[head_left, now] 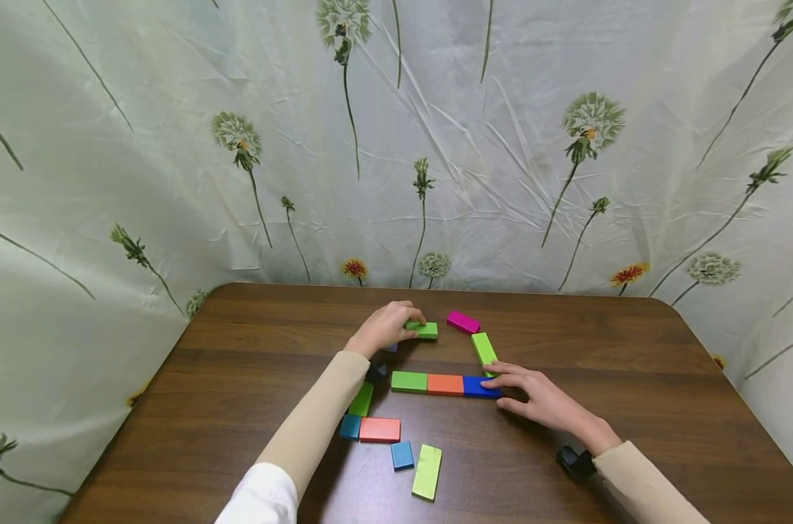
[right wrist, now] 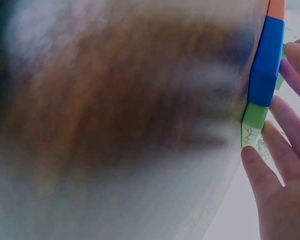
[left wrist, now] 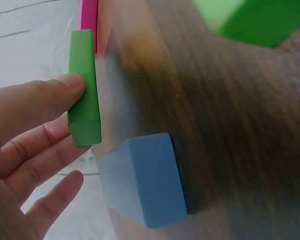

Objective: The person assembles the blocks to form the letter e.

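Note:
My left hand (head_left: 386,326) pinches a green block (head_left: 425,331) between thumb and fingers, toward the back of the table. In the left wrist view the thumb presses on that green block (left wrist: 85,95), and a blue block (left wrist: 157,180) lies close by. My right hand (head_left: 534,393) has its fingers spread and touches the right end of a row: a green block (head_left: 409,382), an orange block (head_left: 445,385) and a dark blue block (head_left: 478,388). Its fingertips also reach the near end of a slanted lime-green block (head_left: 483,351). The right wrist view shows the fingers beside the blue block (right wrist: 266,62).
A magenta block (head_left: 463,322) lies behind the lime-green one. Nearer are a coral block (head_left: 379,430), a teal block (head_left: 349,427), a blue square block (head_left: 402,455) and a yellow-green block (head_left: 427,472). A floral cloth (head_left: 383,145) hangs behind the wooden table (head_left: 239,407).

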The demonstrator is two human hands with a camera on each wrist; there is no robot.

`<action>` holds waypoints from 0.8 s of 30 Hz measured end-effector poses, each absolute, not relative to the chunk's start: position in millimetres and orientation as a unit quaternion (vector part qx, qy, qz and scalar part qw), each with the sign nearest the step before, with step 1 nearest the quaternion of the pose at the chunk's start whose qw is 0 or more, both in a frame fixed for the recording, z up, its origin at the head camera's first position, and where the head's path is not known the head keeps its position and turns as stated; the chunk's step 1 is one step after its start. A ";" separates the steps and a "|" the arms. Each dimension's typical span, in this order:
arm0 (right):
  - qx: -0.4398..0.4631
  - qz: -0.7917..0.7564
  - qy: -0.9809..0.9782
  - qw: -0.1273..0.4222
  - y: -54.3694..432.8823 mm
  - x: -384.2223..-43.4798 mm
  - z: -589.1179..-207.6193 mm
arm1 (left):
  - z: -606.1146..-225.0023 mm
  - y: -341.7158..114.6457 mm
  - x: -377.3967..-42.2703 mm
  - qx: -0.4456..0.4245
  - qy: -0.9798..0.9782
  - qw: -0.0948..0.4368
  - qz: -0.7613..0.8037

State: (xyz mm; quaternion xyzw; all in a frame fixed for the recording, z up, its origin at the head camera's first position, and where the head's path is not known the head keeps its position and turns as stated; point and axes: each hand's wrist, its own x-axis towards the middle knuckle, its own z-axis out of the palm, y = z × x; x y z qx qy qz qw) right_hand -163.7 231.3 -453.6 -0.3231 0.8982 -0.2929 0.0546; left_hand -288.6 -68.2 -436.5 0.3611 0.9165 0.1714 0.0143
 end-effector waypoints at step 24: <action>-0.330 -0.293 0.896 0.050 232.7 -164.6 -453.8 | -439.5 -36.9 -304.0 0.254 0.957 0.021 0.142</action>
